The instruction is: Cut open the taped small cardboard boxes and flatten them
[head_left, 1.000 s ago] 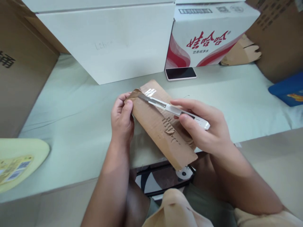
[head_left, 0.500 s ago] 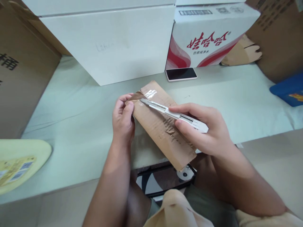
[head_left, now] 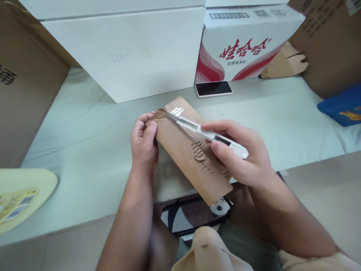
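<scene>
My left hand (head_left: 145, 141) pinches the upper left corner of a brown piece of cardboard (head_left: 180, 146), thumb on top and fingers behind. The cardboard is tilted over the table's front edge, with torn, scuffed patches along its middle and shiny clear tape near its top. Between the thumb and fingers of my right hand (head_left: 242, 150) is a white utility knife (head_left: 208, 133). Its blade points up and left and lies at the torn upper edge of the cardboard, close to the left hand's fingers. Whether the blade tip is in the cardboard I cannot tell.
A phone (head_left: 213, 89) lies before a white and red carton (head_left: 245, 49). Beside that stands a large white box (head_left: 126, 56). Brown cartons (head_left: 34, 82) flank the pale green table cover (head_left: 93, 146). A yellow container (head_left: 28, 195) is at left, a blue one (head_left: 342, 105) at right.
The knife's blade end has shifted slightly up along the cardboard's torn edge. Both hands keep their grips. The whole view has slid a little sideways.
</scene>
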The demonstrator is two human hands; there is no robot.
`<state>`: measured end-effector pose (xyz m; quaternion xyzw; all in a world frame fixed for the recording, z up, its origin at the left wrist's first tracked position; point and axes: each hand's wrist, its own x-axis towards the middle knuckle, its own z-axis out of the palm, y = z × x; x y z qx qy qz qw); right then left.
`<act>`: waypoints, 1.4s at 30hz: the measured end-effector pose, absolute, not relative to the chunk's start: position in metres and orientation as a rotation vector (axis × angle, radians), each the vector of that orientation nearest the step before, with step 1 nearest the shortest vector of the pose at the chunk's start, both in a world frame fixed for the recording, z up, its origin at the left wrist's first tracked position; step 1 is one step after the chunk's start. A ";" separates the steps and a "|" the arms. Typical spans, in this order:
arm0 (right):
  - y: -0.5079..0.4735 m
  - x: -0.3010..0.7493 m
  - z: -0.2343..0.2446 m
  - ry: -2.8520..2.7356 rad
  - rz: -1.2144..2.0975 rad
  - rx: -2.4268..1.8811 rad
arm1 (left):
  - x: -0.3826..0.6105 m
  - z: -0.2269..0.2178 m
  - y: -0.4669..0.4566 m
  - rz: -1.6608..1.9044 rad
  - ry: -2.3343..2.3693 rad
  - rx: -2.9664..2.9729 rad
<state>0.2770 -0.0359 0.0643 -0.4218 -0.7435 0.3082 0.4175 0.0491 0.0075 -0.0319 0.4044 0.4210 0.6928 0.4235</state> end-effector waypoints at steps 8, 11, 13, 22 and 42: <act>-0.036 0.278 0.061 -1.774 0.788 -1.108 | 0.049 -0.031 0.007 1.725 1.055 1.022; -0.036 0.277 0.061 -1.769 0.841 -1.052 | 0.050 -0.030 0.007 1.720 1.058 1.020; -0.035 0.277 0.061 -1.764 0.850 -1.036 | 0.050 -0.030 0.008 1.724 1.073 1.014; -0.036 0.279 0.064 -1.873 0.798 -1.021 | 0.052 -0.025 0.005 1.732 1.079 1.000; -0.038 0.273 0.067 -1.888 0.672 -1.181 | 0.056 -0.007 0.002 1.750 0.843 0.715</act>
